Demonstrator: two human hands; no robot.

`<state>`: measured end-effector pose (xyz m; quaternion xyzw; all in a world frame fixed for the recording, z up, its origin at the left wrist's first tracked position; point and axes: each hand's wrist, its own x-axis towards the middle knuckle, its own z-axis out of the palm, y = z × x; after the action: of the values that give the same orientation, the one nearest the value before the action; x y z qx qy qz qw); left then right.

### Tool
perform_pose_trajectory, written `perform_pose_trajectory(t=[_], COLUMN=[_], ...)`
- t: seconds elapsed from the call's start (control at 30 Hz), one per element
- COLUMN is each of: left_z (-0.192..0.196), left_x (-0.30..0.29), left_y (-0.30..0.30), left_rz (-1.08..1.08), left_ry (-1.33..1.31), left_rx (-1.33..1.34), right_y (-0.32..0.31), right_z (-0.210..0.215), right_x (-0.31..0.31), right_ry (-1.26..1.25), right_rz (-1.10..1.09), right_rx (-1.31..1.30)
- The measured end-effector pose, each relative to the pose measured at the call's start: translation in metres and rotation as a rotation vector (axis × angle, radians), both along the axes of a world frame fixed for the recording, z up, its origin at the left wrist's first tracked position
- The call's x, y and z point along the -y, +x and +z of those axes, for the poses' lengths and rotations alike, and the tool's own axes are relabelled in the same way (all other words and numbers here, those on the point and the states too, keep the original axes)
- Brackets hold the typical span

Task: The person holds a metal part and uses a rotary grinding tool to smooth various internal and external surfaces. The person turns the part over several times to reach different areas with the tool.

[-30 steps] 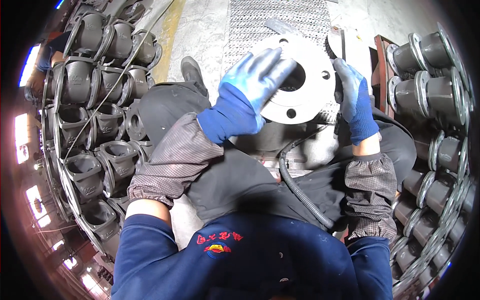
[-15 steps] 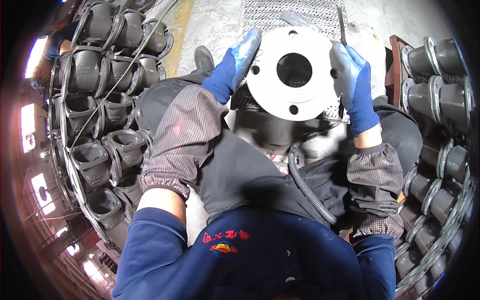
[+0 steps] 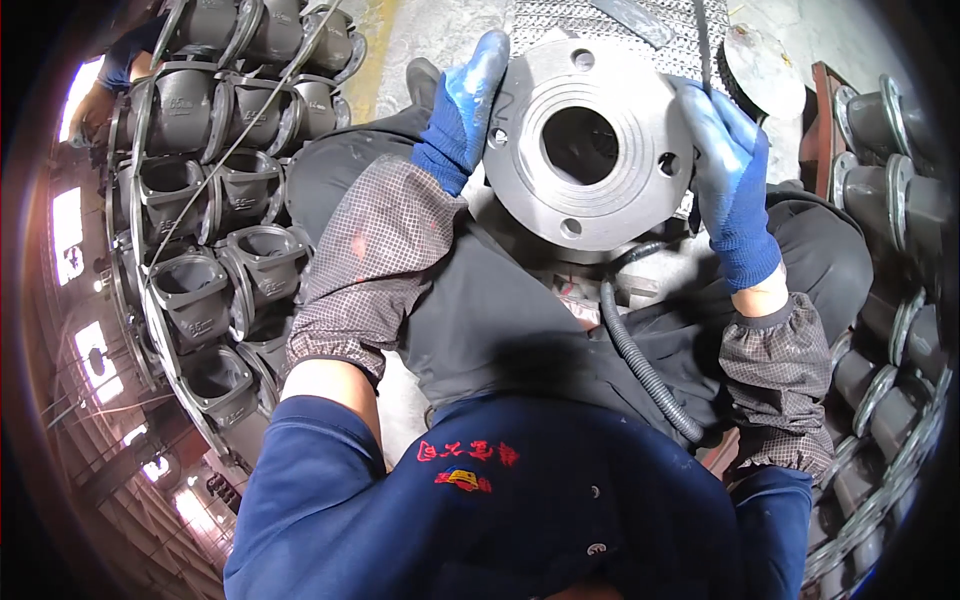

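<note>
Between my hands is a grey metal valve body, seen from its round flange. The flange has a wide centre hole, fine ring grooves around it and several bolt holes. At its left edge my left hand, in a blue glove, is closed against the rim. My right hand, gloved alike, grips the opposite edge, its fingers partly behind the rim. The valve's far side is hidden by the flange. A patterned metal surface lies beyond it, with a flat grey bar on top.
Stacked grey flanged valve bodies stand along my left, and more flanged bodies fill the right. A ribbed hose runs between my legs. Another pale round disc is at the back right. A person's hand shows at far left.
The flange has tilted, and its face now looks darker with its grooves plain. Both hands stay on its edges. The whole view has shifted slightly, and a pale disc shows at the back right.
</note>
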<state>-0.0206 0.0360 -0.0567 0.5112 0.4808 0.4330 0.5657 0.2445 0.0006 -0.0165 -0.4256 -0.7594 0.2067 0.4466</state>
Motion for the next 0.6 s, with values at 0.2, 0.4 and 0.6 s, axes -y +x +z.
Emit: perform_pose_trajectory(t=[0.2, 0.4, 0.6], left_z=[0.065, 0.072, 0.076], left_x=[0.027, 0.025, 0.013], left_y=[0.062, 0.103, 0.116], left_rz=[0.009, -0.213, -0.199], left_ry=[0.065, 0.379, 0.403], left_rx=[-0.249, -0.478, -0.43], right_y=[0.052, 0.084, 0.085], right_z=[-0.018, -0.041, -0.054], right_x=[0.027, 0.047, 0.033], right_ry=[0.202, -0.32, -0.53], right_rz=[-0.155, -0.353, -0.461], right_rx=[0.316, -0.113, -0.52])
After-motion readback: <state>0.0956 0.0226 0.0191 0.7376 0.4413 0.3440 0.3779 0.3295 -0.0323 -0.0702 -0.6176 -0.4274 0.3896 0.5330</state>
